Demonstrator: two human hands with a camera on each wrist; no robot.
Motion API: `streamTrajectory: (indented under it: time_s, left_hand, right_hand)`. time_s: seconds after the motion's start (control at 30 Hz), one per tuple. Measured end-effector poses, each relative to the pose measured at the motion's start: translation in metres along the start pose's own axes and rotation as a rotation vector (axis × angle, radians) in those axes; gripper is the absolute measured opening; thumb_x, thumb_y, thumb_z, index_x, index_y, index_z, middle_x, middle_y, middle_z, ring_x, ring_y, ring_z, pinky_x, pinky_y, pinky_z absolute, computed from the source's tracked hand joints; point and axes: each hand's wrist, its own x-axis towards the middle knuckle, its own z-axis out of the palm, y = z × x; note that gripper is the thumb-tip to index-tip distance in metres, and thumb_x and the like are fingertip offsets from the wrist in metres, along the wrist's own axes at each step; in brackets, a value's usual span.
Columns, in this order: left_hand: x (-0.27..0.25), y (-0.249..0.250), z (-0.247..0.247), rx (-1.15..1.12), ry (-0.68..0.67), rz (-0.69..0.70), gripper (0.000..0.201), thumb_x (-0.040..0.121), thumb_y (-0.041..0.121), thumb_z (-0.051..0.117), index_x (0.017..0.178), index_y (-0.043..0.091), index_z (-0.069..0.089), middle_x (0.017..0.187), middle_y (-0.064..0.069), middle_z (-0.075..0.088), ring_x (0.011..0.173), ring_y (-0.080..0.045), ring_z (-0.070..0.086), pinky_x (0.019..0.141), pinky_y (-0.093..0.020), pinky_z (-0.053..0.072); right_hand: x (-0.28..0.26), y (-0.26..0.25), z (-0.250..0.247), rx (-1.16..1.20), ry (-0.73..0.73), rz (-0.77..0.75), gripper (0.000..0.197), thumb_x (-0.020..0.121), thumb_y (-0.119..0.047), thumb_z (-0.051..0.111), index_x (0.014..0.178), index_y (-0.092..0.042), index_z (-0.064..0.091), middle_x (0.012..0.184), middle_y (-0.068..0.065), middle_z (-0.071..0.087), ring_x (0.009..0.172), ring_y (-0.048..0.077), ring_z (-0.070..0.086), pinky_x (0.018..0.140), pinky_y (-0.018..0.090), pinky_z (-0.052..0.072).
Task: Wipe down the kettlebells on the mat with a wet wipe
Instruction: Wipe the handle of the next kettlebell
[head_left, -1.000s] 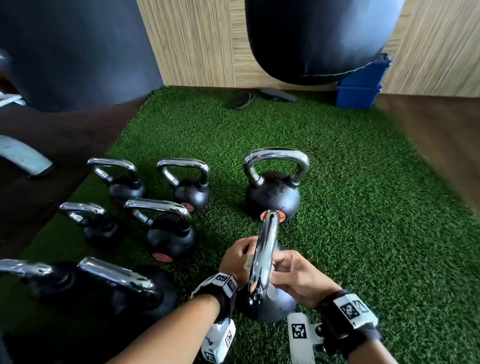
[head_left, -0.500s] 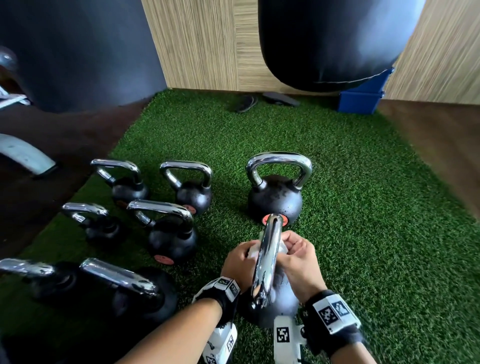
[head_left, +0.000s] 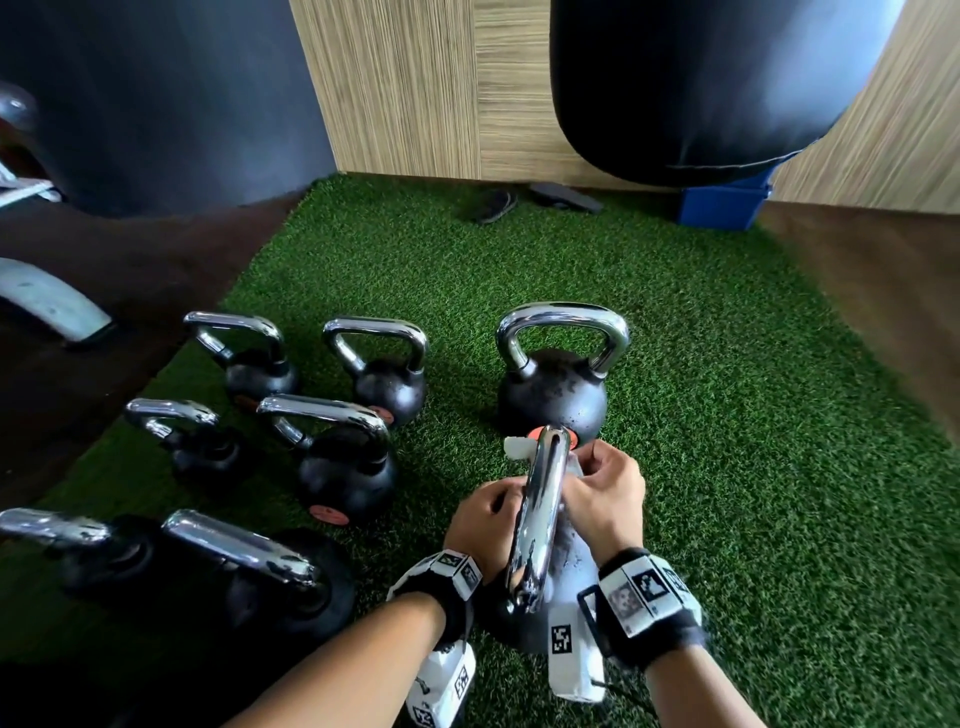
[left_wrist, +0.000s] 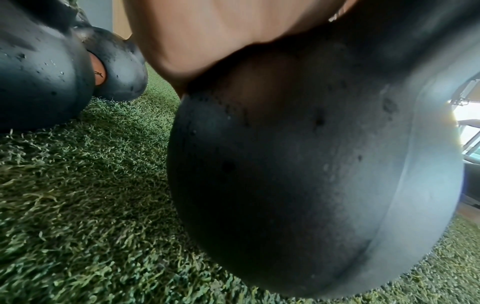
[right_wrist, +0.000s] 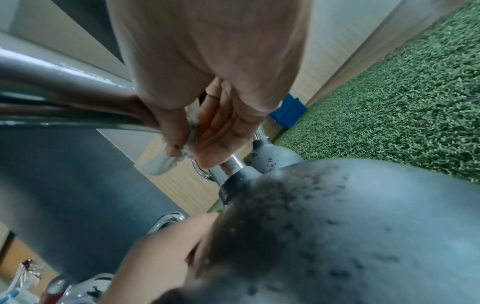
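Note:
The nearest kettlebell (head_left: 537, 519) stands on the green mat (head_left: 727, 415), its chrome handle seen end-on between my hands. My right hand (head_left: 602, 493) pinches a white wet wipe (head_left: 517, 447) against the far end of the handle. The right wrist view has the wipe (right_wrist: 191, 142) bunched between thumb and fingers (right_wrist: 221, 127) by the handle's far leg. On the left side of the black ball (left_wrist: 298, 174), my left hand (head_left: 480, 519) curls against it below the handle. Its fingers (right_wrist: 161, 253) touch the ball (right_wrist: 350, 236).
A larger kettlebell (head_left: 553, 400) stands just beyond my hands. Several smaller ones (head_left: 345, 467) sit in rows to the left. A black punching bag (head_left: 701, 88) hangs at the back, with a blue box (head_left: 722, 205) and slippers (head_left: 493, 205) by the wall. Open turf lies to the right.
My right hand has slid the wipe along the handle from its middle to its far end. The left hand has shifted forward a little on the bell.

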Motion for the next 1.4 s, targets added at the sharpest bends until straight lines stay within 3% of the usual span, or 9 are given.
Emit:
streamTrajectory:
  time_s: [0.23,0.43,0.6,0.7,0.87,0.97,1.07,1.23,1.4]
  left_hand:
    - [0.003,-0.007,0.001,0.002,-0.061,0.087,0.027,0.103,0.020,0.050,0.114,0.007,0.071,0.111,-0.013,0.073,0.104,-0.029,0.068,0.088,-0.036,0.050]
    - [0.000,-0.003,-0.005,-0.023,-0.162,0.081,0.100,0.049,0.105,0.029,0.098,0.024,0.063,0.095,-0.006,0.067,0.084,-0.017,0.060,0.076,-0.030,0.046]
    - [0.024,0.028,-0.036,0.500,-0.378,0.159,0.049,0.099,0.031,0.054,0.147,0.027,0.046,0.140,-0.003,0.061,0.116,-0.020,0.064,0.093,-0.020,0.047]
    - [0.043,0.063,-0.050,0.588,-0.344,0.553,0.083,0.086,-0.009,0.062,0.157,0.018,0.029,0.151,-0.007,0.048,0.121,-0.022,0.062,0.105,-0.024,0.048]
    - [0.045,0.124,-0.052,1.012,-0.484,1.030,0.060,0.084,-0.010,0.060,0.131,0.029,0.061,0.129,0.000,0.064,0.107,-0.020,0.066,0.094,-0.030,0.053]
    - [0.041,0.137,-0.053,1.181,-0.540,0.885,0.026,0.088,0.004,0.060,0.099,0.025,0.072,0.095,0.001,0.073,0.082,-0.024,0.071,0.078,-0.036,0.060]
    - [0.039,0.137,-0.052,1.110,-0.494,0.819,0.015,0.092,0.016,0.060,0.090,0.025,0.072,0.086,0.002,0.071,0.075,-0.022,0.069,0.077,-0.037,0.059]
    - [0.036,0.122,-0.054,1.127,-0.306,0.743,0.021,0.091,0.040,0.061,0.090,0.020,0.069,0.083,0.000,0.071,0.073,-0.023,0.070,0.065,-0.032,0.058]
    - [0.005,0.091,-0.061,1.009,-0.001,0.384,0.032,0.066,0.044,0.063,0.065,0.013,0.054,0.066,-0.005,0.069,0.064,-0.026,0.071,0.053,-0.026,0.047]
  right_hand:
    - [-0.001,0.000,0.006,-0.194,-0.029,0.106,0.030,0.078,-0.016,0.070,0.054,-0.015,0.052,0.053,-0.005,0.055,0.039,0.002,0.045,0.033,0.011,0.030]
    - [-0.011,-0.017,0.002,-0.416,-0.179,0.064,0.020,0.095,-0.014,0.055,0.075,-0.012,0.051,0.079,0.004,0.060,0.061,0.013,0.047,0.048,0.022,0.034]
    - [-0.050,-0.044,-0.039,-0.276,-0.464,0.109,0.018,0.092,-0.001,0.058,0.107,-0.009,0.054,0.098,0.016,0.070,0.078,0.031,0.071,0.066,0.037,0.061]
    - [-0.068,-0.067,-0.056,-0.278,-0.693,0.009,0.022,0.088,0.003,0.050,0.104,-0.004,0.064,0.098,0.012,0.074,0.082,0.027,0.070,0.073,0.040,0.061]
    - [-0.072,-0.084,-0.058,-0.235,-0.890,0.173,0.035,0.072,-0.023,0.080,0.103,-0.010,0.069,0.085,-0.008,0.072,0.075,0.007,0.063,0.063,0.014,0.047]
    - [-0.072,-0.076,-0.038,-0.658,-0.612,0.050,0.072,0.058,-0.067,0.082,0.106,-0.017,0.062,0.106,0.002,0.071,0.089,0.016,0.062,0.075,0.024,0.047]
    - [-0.076,-0.069,-0.025,-0.672,-0.427,0.072,0.067,0.057,-0.057,0.085,0.105,-0.015,0.062,0.104,0.002,0.071,0.079,0.014,0.058,0.067,0.021,0.047]
    - [-0.067,-0.061,-0.047,-0.651,-0.528,-0.047,0.039,0.055,-0.045,0.081,0.075,-0.020,0.058,0.078,-0.008,0.065,0.062,0.006,0.055,0.044,0.012,0.036]
    - [-0.037,-0.051,-0.093,-0.671,-0.567,-0.199,0.027,0.065,-0.036,0.083,0.083,-0.022,0.068,0.082,-0.010,0.067,0.069,0.003,0.064,0.060,0.021,0.058]
